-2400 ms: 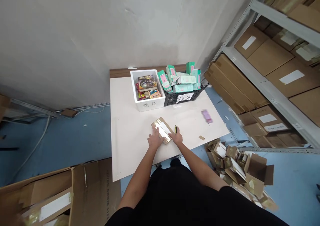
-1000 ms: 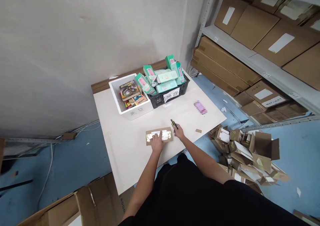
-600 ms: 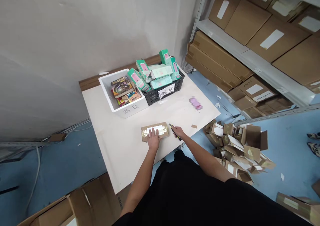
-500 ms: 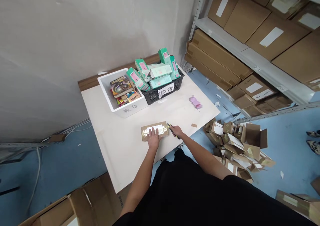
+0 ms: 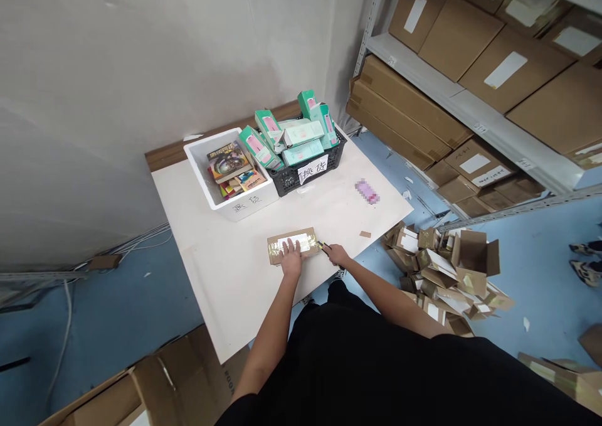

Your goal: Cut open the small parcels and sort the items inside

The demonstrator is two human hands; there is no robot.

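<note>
A small cardboard box [image 5: 275, 250], with clear tape and a white label on its top, lies on the white table [image 5: 207, 275]. My left hand [image 5: 291, 258] rests on the box's top and near edge, fingers spread over the label. In my closed right hand [image 5: 336, 255] is a black and yellow utility knife [image 5: 322, 246]. Its tip is at the box's right end; whether the blade touches the cardboard is too small to tell. A scrap of brown cardboard [image 5: 365, 234] lies on the table to the right.
Behind the box stand a white foam bin [image 5: 249, 205] with books and a black basket [image 5: 288, 184] full of green boxes. A blurred pink item [image 5: 367, 191] lies at the right. Opened cartons [image 5: 442, 269] are heaped on the floor beside a loaded shelf [image 5: 451, 100].
The knife tip has moved slightly down and toward me along the box's right end. My left hand remains on the box. The view has shifted a little.
</note>
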